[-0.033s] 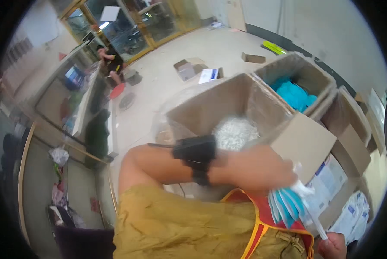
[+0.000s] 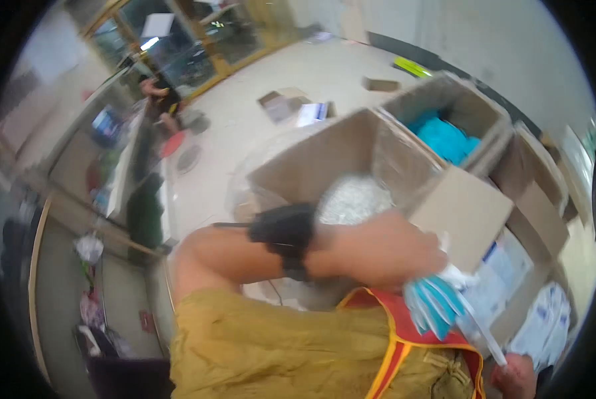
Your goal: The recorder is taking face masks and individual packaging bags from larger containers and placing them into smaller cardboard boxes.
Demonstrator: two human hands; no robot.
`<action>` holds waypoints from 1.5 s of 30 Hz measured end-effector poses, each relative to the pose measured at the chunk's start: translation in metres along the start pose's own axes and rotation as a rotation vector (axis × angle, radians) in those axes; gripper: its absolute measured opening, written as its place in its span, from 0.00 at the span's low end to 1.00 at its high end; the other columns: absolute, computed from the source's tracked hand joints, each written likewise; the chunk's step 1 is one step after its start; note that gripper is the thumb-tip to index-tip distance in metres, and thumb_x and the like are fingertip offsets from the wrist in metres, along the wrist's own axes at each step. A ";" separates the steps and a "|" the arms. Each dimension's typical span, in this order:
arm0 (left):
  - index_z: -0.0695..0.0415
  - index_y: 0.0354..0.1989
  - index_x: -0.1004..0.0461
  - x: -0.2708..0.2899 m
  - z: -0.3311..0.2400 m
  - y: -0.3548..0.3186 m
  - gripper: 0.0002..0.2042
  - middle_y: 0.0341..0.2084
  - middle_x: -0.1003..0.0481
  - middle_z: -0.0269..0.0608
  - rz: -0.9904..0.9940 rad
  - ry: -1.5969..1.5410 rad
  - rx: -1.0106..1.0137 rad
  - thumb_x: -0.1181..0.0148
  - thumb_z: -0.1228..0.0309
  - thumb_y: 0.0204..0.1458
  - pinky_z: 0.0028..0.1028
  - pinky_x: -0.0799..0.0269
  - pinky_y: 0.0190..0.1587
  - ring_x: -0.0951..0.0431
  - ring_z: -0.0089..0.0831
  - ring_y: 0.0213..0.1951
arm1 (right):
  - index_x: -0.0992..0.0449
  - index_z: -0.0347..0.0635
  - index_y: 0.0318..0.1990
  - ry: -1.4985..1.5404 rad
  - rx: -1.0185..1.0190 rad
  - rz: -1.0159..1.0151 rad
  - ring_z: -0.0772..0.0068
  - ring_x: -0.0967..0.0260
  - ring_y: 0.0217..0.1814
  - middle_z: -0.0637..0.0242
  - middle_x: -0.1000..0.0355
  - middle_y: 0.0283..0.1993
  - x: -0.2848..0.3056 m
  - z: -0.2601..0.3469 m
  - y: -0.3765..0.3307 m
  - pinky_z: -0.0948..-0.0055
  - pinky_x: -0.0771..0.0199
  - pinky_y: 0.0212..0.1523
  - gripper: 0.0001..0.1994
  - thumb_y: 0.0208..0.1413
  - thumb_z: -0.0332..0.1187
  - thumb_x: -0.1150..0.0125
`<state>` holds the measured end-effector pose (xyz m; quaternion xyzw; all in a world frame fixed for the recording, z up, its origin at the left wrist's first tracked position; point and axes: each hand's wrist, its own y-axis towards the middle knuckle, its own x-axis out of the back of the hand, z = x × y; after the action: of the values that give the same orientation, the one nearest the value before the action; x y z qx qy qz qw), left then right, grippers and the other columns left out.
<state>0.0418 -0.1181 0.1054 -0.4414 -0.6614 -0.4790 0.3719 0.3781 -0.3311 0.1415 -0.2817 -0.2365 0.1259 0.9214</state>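
My left hand [image 2: 404,249], blurred, reaches across from the left with a black device [image 2: 284,229] strapped to its wrist. Its fingers are closed at a crumpled white end above a fanned bundle of turquoise-and-white layered pieces [image 2: 434,306], which look like face masks. From that white end a narrow white strip [image 2: 483,332] runs down to my right hand [image 2: 514,376], whose fingers pinch its lower end. The bundle hangs in front of the red and yellow-edged apron [image 2: 378,306] at my body. The exact grip of the left fingers is hidden.
Ahead, a large lined carton [image 2: 311,156] holds a white pile [image 2: 356,199]. Behind it another carton [image 2: 487,113] contains turquoise items [image 2: 441,138]. White-blue packs [image 2: 544,322] lie at right. A person [image 2: 161,96] sits far left by a glass counter [image 2: 95,143].
The whole view has shifted slightly, so the surroundings appear a little further left and up. The bundle's layers hang closer together, and both hands keep their grip.
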 end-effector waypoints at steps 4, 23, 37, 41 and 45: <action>0.52 0.36 0.28 0.011 -0.003 0.008 0.15 0.27 0.29 0.38 0.051 0.112 0.045 0.35 0.64 0.38 0.35 0.30 0.22 0.24 0.38 0.24 | 0.26 0.39 0.28 0.019 0.190 0.086 0.74 0.34 0.24 0.65 0.33 0.22 -0.002 -0.023 -0.004 0.72 0.35 0.26 0.18 0.65 0.44 0.48; 0.59 0.35 0.26 -0.021 0.061 0.023 0.14 0.23 0.29 0.44 -0.019 0.302 0.119 0.36 0.68 0.39 0.37 0.34 0.27 0.27 0.46 0.25 | 0.30 0.39 0.32 0.534 0.270 0.149 0.83 0.43 0.29 0.73 0.39 0.25 -0.031 -0.063 -0.044 0.78 0.41 0.31 0.18 0.69 0.42 0.56; 0.65 0.46 0.24 -0.092 0.095 0.041 0.12 0.41 0.23 0.40 -0.429 -0.427 0.526 0.40 0.74 0.55 0.29 0.31 0.49 0.26 0.28 0.42 | 0.27 0.44 0.37 1.483 0.183 -0.853 0.87 0.45 0.17 0.76 0.36 0.23 -0.082 -0.282 -0.041 0.87 0.48 0.16 0.11 0.63 0.41 0.49; 0.64 0.47 0.25 -0.122 0.066 0.077 0.14 0.43 0.23 0.40 -0.390 -0.491 0.311 0.37 0.76 0.51 0.29 0.32 0.51 0.26 0.29 0.44 | 0.26 0.45 0.38 1.438 -0.166 -1.170 0.84 0.37 0.27 0.75 0.31 0.28 -0.136 -0.362 -0.034 0.81 0.36 0.28 0.11 0.62 0.43 0.48; 0.65 0.46 0.25 -0.137 0.055 0.087 0.16 0.43 0.23 0.41 -0.343 -0.617 0.265 0.36 0.78 0.48 0.30 0.33 0.52 0.25 0.30 0.45 | 0.24 0.48 0.42 1.261 -0.436 -1.269 0.81 0.34 0.43 0.74 0.28 0.39 -0.150 -0.386 -0.020 0.74 0.36 0.46 0.13 0.62 0.45 0.48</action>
<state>0.1659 -0.0835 -0.0073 -0.3959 -0.8628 -0.2892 0.1234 0.4471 -0.5799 -0.1836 -0.2831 0.1810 -0.6272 0.7026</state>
